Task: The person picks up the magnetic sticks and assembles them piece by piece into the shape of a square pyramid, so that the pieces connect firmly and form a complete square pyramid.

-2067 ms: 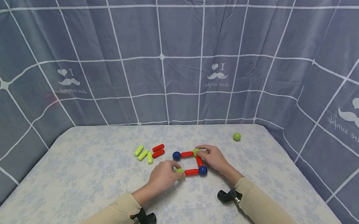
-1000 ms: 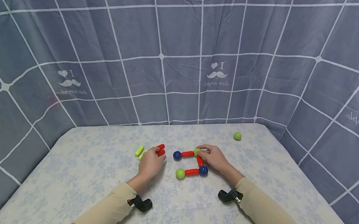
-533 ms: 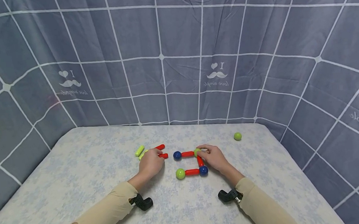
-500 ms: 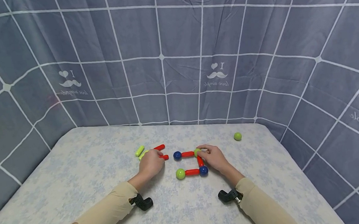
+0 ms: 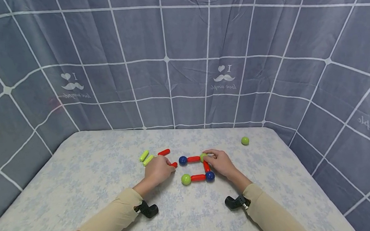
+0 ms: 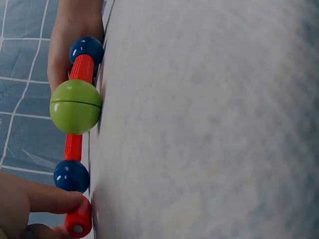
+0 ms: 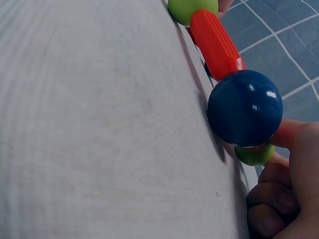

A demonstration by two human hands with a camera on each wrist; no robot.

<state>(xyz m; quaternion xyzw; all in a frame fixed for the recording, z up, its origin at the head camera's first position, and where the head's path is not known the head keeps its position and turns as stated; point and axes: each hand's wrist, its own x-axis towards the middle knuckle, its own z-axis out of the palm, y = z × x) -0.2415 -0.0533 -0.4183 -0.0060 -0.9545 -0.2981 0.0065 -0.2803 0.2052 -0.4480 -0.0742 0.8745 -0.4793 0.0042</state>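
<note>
Head view, near to far. Left hand (image 5: 158, 170), fingers (image 6: 52, 198) grasping a red rod (image 5: 174, 164), holds it at 9 o'clock of the open frame, just beside the far blue ball (image 5: 183, 160). Right hand (image 5: 220, 162), fingers pinched on the far green ball (image 5: 203, 157), steadies the frame on the bed (image 5: 78, 183). Judgement: the rod seats best laid between the far blue ball and the near green ball (image 5: 186, 179), with the frame kept steadied. Count: three green balls, two blue balls, five red rods, at least two yellow-green rods (image 5: 144, 155); a loose green ball (image 5: 245, 140) lies at 2 o'clock.
</note>
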